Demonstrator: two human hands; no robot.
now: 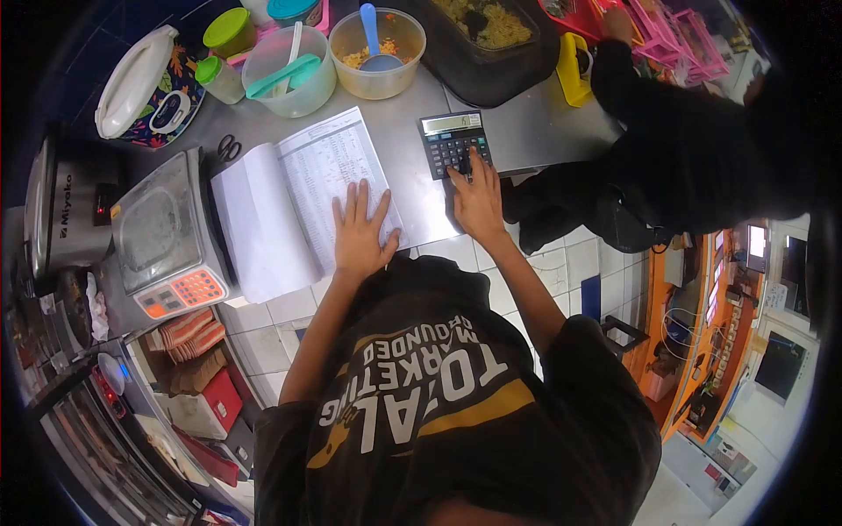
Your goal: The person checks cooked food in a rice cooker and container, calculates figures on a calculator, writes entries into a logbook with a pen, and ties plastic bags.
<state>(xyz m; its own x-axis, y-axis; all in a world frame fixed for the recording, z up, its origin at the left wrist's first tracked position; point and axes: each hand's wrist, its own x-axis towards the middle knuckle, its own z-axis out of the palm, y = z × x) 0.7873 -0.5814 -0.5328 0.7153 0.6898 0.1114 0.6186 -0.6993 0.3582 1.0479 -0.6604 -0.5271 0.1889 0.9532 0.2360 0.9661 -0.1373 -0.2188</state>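
My left hand (361,232) lies flat with spread fingers on the right page of an open ledger book (329,162), which shows a printed table with rows of writing. The book's left page (263,223) is mostly blank. My right hand (478,197) is over the lower keys of a black desk calculator (452,140), its fingers apart and touching the keypad. The calculator lies on the metal counter (403,123) just right of the book, its display facing me. Nothing is held in either hand.
A digital scale (167,232) and small scissors (229,147) are left of the book. Behind stand a tub with utensils (289,74), a tub of chopped food with a blue ladle (379,57) and a dark tray (491,53). Another person (693,149) in black works at right.
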